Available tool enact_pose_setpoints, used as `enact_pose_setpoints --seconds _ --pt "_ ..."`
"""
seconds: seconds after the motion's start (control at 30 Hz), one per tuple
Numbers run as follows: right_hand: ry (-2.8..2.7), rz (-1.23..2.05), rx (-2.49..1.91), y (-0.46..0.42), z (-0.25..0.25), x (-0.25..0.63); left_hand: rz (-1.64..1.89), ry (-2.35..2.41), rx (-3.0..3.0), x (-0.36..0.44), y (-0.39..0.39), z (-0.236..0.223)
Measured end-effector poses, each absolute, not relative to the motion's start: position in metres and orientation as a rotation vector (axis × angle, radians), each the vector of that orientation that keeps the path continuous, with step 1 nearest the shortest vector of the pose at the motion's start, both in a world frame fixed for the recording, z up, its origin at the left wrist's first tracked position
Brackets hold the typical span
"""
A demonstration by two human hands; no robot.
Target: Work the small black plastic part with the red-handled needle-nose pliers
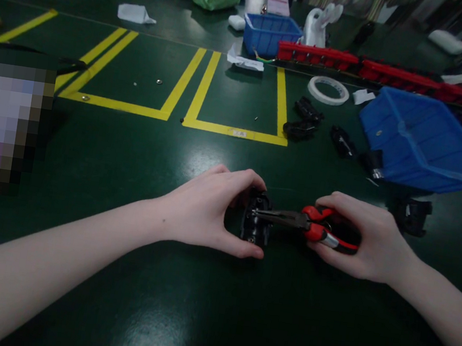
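My left hand (209, 207) is curled round a small black plastic part (255, 225) that rests on the dark green table (130, 159), thumb below and fingers over its top. My right hand (359, 237) grips red-handled needle-nose pliers (313, 226). Their dark jaws point left and their tips reach into the black part. Both hands sit close together at the middle of the table.
A tilted blue bin (424, 143) lies at the right with black parts (307, 121) scattered beside it. A tape roll (327, 90), a smaller blue basket (271, 32) and red racks (358, 65) stand farther back. Yellow lines (202, 91) mark the tabletop. A blurred patch covers the left edge.
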State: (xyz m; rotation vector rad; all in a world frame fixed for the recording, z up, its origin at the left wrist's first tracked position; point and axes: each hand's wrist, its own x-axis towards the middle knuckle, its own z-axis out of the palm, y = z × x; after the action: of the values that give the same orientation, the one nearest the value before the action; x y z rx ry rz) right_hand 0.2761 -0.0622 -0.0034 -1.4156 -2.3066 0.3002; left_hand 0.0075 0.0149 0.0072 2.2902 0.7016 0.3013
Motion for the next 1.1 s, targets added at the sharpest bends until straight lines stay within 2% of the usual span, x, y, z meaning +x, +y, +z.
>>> enact_pose_setpoints --seconds 0.37,0.77,1.1 --pt "-2.343 0.257 -1.388 -0.062 -0.004 0.278 0.371 0.647 2.312 0.005 0.015 0.009" --pt "-2.544 -0.119 -1.347 -0.067 0.006 0.278 0.406 0.642 2.521 0.004 0.014 -0.001" --pt "-2.442 0.036 -1.407 -0.066 -0.008 0.280 0.325 0.739 2.735 0.007 0.008 0.000"
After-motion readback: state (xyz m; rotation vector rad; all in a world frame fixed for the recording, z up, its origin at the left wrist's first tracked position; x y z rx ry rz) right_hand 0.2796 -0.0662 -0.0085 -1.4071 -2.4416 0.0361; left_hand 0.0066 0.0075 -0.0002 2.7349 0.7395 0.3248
